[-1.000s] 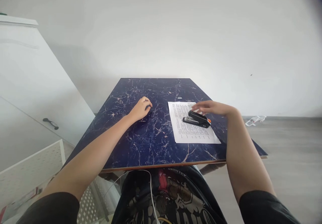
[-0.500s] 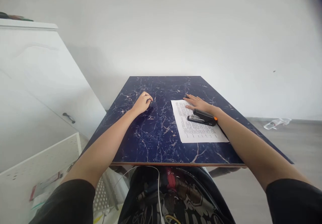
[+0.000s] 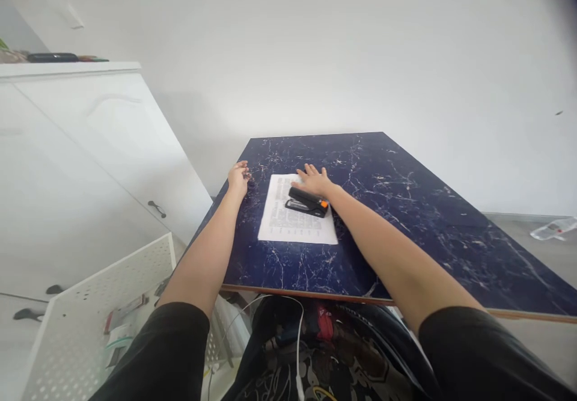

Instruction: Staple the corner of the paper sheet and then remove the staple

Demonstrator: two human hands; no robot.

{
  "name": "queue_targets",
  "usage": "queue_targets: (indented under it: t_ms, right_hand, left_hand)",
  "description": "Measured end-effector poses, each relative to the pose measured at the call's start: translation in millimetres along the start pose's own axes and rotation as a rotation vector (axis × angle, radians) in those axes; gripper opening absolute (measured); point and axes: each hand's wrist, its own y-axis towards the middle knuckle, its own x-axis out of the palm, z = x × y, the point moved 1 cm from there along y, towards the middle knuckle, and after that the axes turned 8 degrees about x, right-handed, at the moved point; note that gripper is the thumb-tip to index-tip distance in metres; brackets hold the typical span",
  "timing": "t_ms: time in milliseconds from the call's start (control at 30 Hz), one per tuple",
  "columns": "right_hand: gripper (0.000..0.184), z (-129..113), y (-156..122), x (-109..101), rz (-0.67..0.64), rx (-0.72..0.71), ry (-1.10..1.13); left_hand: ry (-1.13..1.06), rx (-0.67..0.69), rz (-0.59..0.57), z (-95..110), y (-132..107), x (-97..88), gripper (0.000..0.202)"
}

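Note:
My right hand [image 3: 313, 180] lies flat with spread fingers on the upper right part of a printed sheet of paper [image 3: 273, 223]. A black stapler [image 3: 307, 202] with an orange piece at one end rests on the sheet, just below that hand and beside the wrist. My left hand [image 3: 238, 177] is at the table's left edge, apart from the sheet. Its fingers are loosely bent and spread, with nothing visible in them.
The table [image 3: 297, 269] has a dark blue marbled top and stands by a white wall. At left are a white cabinet [image 3: 117, 142] and a perforated white basket [image 3: 108, 275] with packets inside. A clear plastic item [image 3: 553, 228] lies on the floor at right.
The paper and stapler have slid left across the table along with my right hand. My left hand has shifted left to the table's edge, its fingers loosening. The view has also turned.

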Motion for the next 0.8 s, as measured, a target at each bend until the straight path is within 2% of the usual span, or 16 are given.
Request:
queue_targets:
  t_ms: [133, 200, 267, 333, 400, 433, 500, 567, 667, 800]
  right_hand:
    - [0.095, -74, 20, 8, -0.013, -0.079, 0.047]
    - [0.094, -97, 24, 11, -0.032, -0.085, 0.059]
    - [0.092, -107, 25, 13, -0.028, -0.089, 0.072]
    - [0.085, -107, 24, 13, 0.07, -0.149, 0.097]
    - [0.073, -104, 21, 13, 0.153, -0.328, 0.111]
    - [0.067, -101, 20, 14, 0.145, -0.44, 0.108]
    - [0.06, -96, 17, 17, 0.038, -0.613, 0.088]
    - [0.059, -89, 13, 19, -0.052, -0.658, 0.075]
    - [0.059, -73, 7, 19, -0.064, -0.66, 0.097]
    - [0.058, -33, -7, 14, -0.082, -0.689, 0.144]
  left_hand:
    - [-0.117, -0.05, 0.172, 7, 11, -15.8, 0.033]
    - [-0.119, -0.043, 0.186, 8, 15, -21.9, 0.033]
    - [-0.121, -0.034, 0.195, 7, 17, -25.5, 0.033]
    - [-0.123, -0.03, 0.206, 5, 19, -26.9, 0.032]
    - [-0.125, -0.027, 0.206, 4, 21, -27.1, 0.032]
    - [-0.125, -0.023, 0.2, 3, 22, -27.0, 0.032]
    - [-0.12, -0.013, 0.188, 2, 22, -27.0, 0.029]
    - [-0.107, 0.0, 0.177, 3, 21, -26.8, 0.026]
    - [-0.081, 0.028, 0.163, 4, 18, -25.0, 0.022]
    - [-0.059, 0.075, 0.111, 7, 12, -17.5, 0.019]
